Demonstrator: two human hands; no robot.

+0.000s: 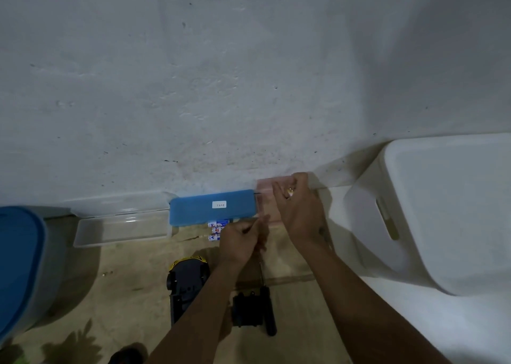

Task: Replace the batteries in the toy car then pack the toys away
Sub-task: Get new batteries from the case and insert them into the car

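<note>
Matte blue lid (193, 210) bears a small white label (219, 204), its writing unreadable; right hand (298, 211) grips the translucent pink box (264, 197); left hand (243, 242) is curled, its hold unclear

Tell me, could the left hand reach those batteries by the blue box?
Probably yes. The left hand sits right beside the batteries, which lie uncovered on the floor before the blue box, nothing between them. Its fingers are curled, though, perhaps holding something.

Scuffed grey wall (193, 59), tan floor (124, 280)
</note>
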